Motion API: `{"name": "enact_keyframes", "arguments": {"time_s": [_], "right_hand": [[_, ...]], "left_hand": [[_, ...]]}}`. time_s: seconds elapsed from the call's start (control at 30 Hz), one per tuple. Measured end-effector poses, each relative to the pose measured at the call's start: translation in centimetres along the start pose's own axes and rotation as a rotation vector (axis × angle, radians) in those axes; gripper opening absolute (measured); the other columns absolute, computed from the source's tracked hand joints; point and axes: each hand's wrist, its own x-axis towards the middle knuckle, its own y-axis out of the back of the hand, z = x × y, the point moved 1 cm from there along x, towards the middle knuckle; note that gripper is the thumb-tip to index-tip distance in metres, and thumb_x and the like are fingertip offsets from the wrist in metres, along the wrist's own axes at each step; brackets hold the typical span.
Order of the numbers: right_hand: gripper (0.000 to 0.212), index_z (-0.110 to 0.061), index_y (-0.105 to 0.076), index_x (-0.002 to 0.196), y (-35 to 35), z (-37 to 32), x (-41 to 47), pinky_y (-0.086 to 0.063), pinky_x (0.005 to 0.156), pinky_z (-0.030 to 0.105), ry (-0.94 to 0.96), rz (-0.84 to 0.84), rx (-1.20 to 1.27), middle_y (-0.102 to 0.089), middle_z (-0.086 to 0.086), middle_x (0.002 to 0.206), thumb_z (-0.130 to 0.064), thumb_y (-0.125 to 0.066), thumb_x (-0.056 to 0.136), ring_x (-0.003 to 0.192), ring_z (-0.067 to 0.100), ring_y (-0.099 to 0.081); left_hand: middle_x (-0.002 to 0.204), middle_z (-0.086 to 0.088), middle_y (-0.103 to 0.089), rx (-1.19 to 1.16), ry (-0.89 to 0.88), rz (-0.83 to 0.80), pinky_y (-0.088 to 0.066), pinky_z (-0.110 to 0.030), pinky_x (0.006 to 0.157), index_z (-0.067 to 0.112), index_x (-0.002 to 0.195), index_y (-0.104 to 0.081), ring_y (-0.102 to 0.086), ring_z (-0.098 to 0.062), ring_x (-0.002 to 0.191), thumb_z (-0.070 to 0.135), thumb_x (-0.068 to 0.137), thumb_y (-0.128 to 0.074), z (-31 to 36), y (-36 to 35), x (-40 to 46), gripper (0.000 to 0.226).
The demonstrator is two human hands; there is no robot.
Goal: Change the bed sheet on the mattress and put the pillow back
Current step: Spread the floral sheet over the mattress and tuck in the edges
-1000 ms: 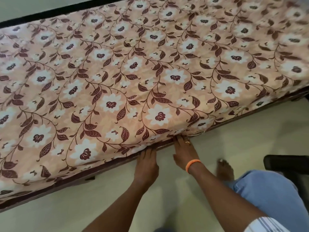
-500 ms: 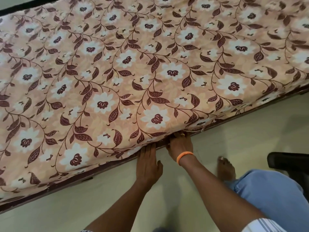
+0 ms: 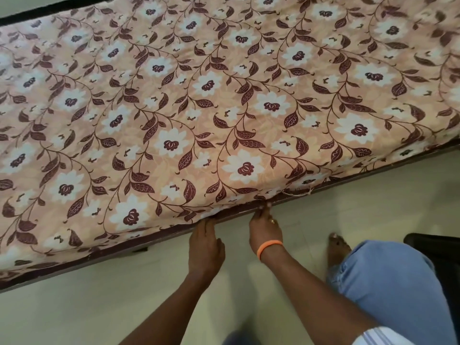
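Tucking is the step in hand — left hand [image 3: 205,245] and right hand [image 3: 265,226] push the floral sheet [image 3: 224,108] under the mattress's near edge, fingers straight and together, tips seemingly hidden; next, work along rightward.

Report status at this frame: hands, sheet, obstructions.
Left hand and right hand flat at the mattress edge, fingertips under the floral sheet. Sheet spread over the top. No pillow in view. Nothing blocking.

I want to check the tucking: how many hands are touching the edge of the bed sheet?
2. The left hand reaches the lower edge of the bed sheet; the right hand, with an orange wristband, is just right of it. Their fingertips are hidden.
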Motion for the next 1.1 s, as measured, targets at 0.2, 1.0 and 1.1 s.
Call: {"name": "enact_keyframes", "arguments": {"time_s": [0.2, 1.0, 1.1], "right_hand": [[0.029, -0.006, -0.067, 0.101, -1.6, -4.2, -1.0, -0.056, 0.081, 0.044, 0.570, 0.290, 0.014, -0.068, 0.017, 0.097, -0.007, -0.066, 0.072, 0.091, 0.035, -0.065], [0.073, -0.002, -0.031, 0.148, -1.7, -7.2, 1.8, -0.017, 0.120, 0.044, 0.564, 0.238, -0.010, -0.038, 0.018, 0.150, -0.022, -0.065, 0.087, 0.141, 0.034, -0.032], [0.061, -0.008, -0.029, 0.149, -1.3, -7.7, 1.9, -0.012, 0.120, 0.044, 0.511, 0.245, -0.003, -0.039, 0.013, 0.151, -0.022, -0.053, 0.095, 0.142, 0.031, -0.031]], "left_hand": [[0.144, -0.017, -0.047, 0.091, 0.006, -0.011, -0.041, -0.045, 0.109, 0.003, 0.146, -0.039, -0.046, -0.035, 0.133, 0.020, 0.071, -0.080, -2.1, -0.1, -0.1, 0.087], [0.152, -0.020, -0.038, -0.037, 0.011, -0.062, -0.015, -0.039, 0.121, 0.001, 0.150, -0.032, -0.030, -0.035, 0.145, 0.002, 0.078, -0.072, -2.8, -0.9, 2.0, 0.082], [0.153, -0.016, -0.039, -0.086, 0.063, -0.041, -0.021, -0.041, 0.122, 0.004, 0.150, -0.034, -0.031, -0.031, 0.144, 0.004, 0.082, -0.068, -1.8, -0.7, 2.3, 0.077]]}}
